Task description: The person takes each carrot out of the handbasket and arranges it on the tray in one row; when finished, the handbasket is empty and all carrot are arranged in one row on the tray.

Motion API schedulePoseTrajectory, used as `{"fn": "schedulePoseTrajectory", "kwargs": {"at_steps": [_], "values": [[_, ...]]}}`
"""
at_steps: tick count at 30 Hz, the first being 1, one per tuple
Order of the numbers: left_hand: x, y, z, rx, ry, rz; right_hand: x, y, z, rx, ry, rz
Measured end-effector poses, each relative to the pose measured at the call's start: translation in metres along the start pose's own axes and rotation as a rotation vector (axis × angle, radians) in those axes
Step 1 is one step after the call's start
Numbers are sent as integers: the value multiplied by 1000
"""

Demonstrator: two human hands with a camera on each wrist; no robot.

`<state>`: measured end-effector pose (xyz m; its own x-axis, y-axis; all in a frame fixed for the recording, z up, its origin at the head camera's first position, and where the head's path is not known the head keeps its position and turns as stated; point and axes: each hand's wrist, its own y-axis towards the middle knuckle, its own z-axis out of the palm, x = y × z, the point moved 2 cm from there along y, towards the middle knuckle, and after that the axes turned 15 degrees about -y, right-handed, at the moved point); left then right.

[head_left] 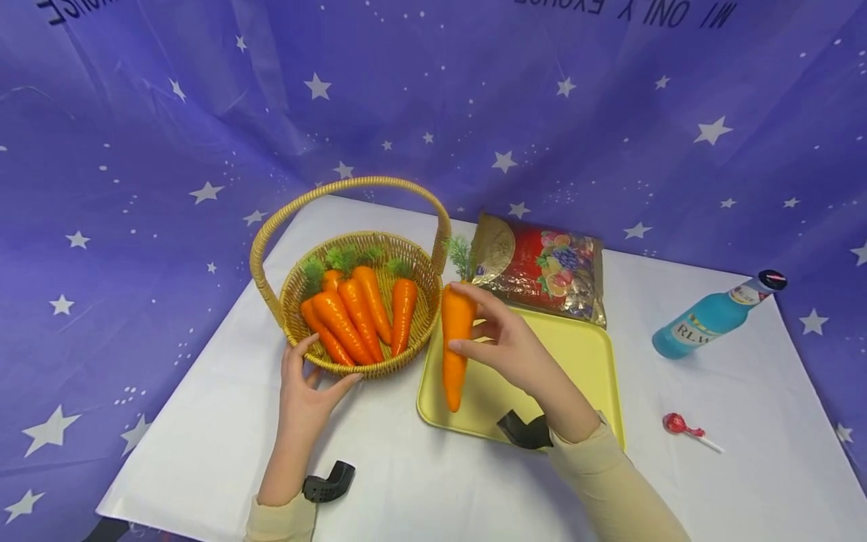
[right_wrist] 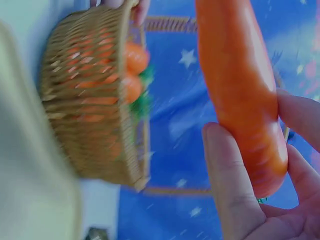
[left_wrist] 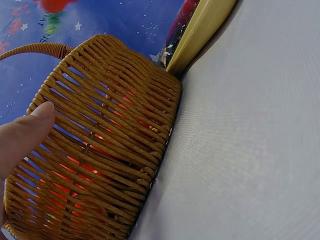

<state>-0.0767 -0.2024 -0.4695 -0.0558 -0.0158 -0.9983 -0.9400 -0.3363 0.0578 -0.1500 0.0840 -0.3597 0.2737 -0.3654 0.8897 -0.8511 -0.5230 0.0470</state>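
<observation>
My right hand grips a large orange carrot with a green leafy top, thumb on one side and fingers on the other. It hangs tip down over the left part of a yellow tray, just right of the basket. The right wrist view shows the carrot close up between thumb and fingers. With my left hand I hold the near rim of a woven wicker basket; the thumb lies against its wall. Several carrots with green tops lie inside, tops toward the far side.
A tall handle arches over the basket. Behind the tray leans a red and gold packet with fruit pictures. To the right lie a blue bottle and a red lollipop on the white tablecloth. A purple starry cloth hangs behind.
</observation>
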Motion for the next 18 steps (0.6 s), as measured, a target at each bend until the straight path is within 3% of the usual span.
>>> {"fn": "schedulePoseTrajectory", "kwargs": {"at_steps": [8, 12, 18], "values": [[-1, 1, 0, -7, -1, 0, -57, -1, 3, -15, 104, 183], [-1, 0, 1, -6, 1, 3, -77, 4, 14, 0, 59, 243], [-1, 0, 1, -10, 6, 7, -88, 11, 33, 1, -47, 290]]}}
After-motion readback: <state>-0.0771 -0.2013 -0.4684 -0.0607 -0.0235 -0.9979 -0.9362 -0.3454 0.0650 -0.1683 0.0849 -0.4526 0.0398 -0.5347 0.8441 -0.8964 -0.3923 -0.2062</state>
